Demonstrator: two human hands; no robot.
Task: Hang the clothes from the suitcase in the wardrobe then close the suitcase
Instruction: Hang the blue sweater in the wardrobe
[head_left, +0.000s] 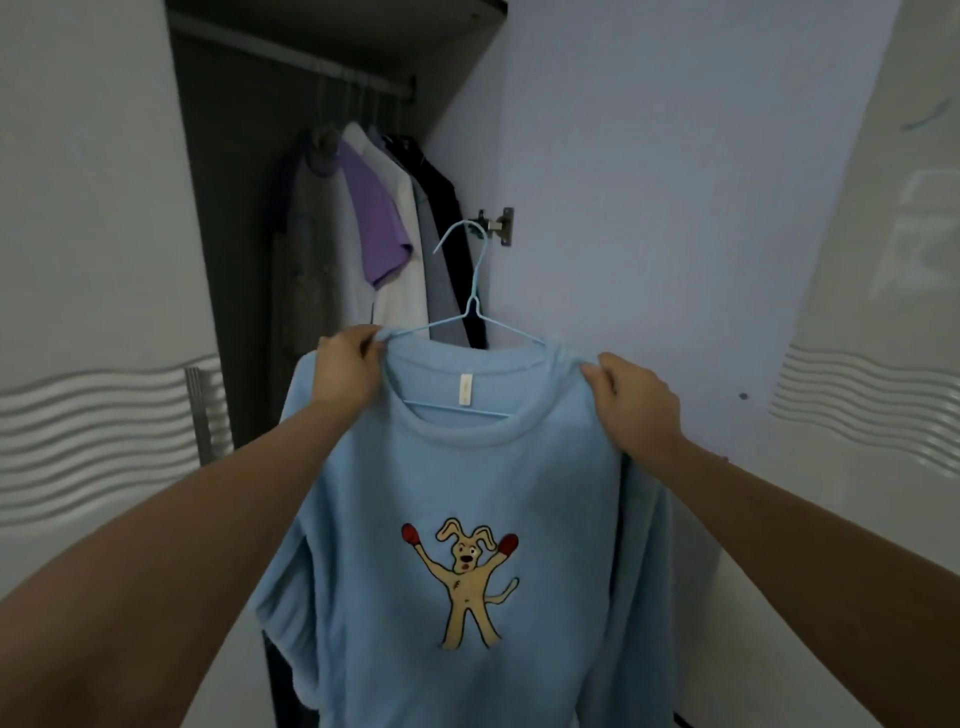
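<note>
Blue top (467, 493) on hanger (470, 291), each shoulder pinched by left hand (348, 369) and right hand (636, 400); keep level, raise hook to rail (311, 65).

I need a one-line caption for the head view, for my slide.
Both hands, left hand and right hand, grip the shoulders of a light blue sweatshirt on a blue hanger, before the open wardrobe.

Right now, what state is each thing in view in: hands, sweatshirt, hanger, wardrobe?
left hand: grips the sweatshirt's left shoulder
right hand: grips its right shoulder
light blue sweatshirt: on the hanger, held up, not yet on the rail
blue hanger: inside the neckline, hook free, upright
wardrobe door: open
wardrobe rail: carries several hung garments
hung garments: hanging on the rail
</note>
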